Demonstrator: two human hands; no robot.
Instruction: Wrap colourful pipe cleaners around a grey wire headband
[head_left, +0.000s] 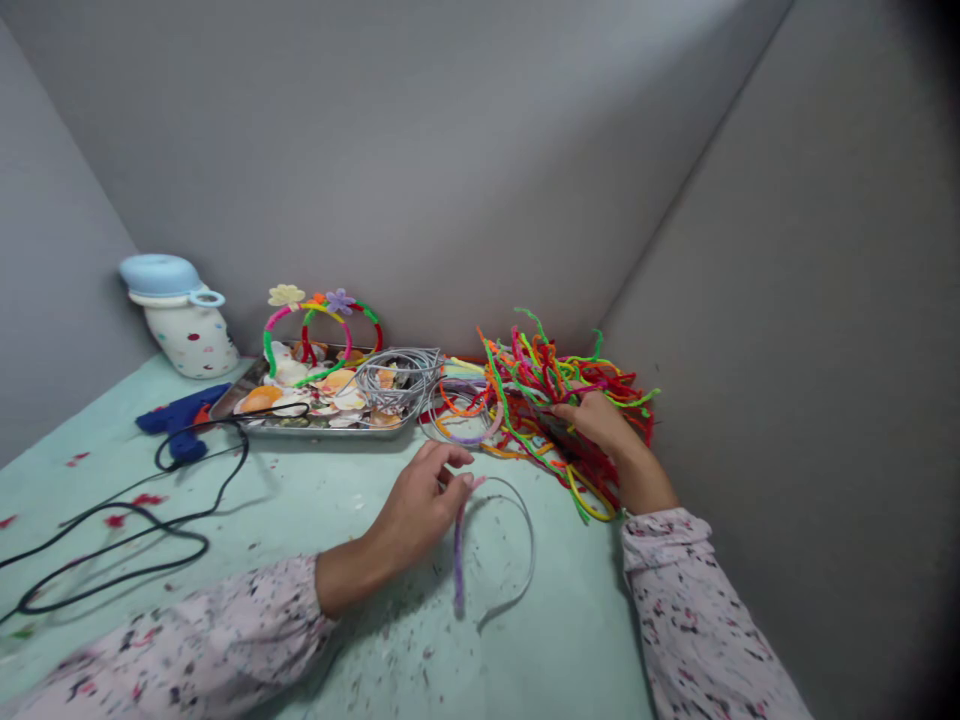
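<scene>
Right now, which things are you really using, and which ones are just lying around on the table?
In use:
left hand pinching a headband partly wrapped in purple
right hand in the pile of pipe cleaners

Lying about:
blue glue gun and its black cord
metal tray of small decorations
bare grey headbands
decorated headbands
dotted jar

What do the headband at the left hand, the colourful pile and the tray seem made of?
Headband: thin grey band, plastic or metal, unclear; one side wrapped in purple fuzz.
Pile: fuzzy craft wire, holding bends.
Tray: shiny silver rim, likely metal.
</scene>
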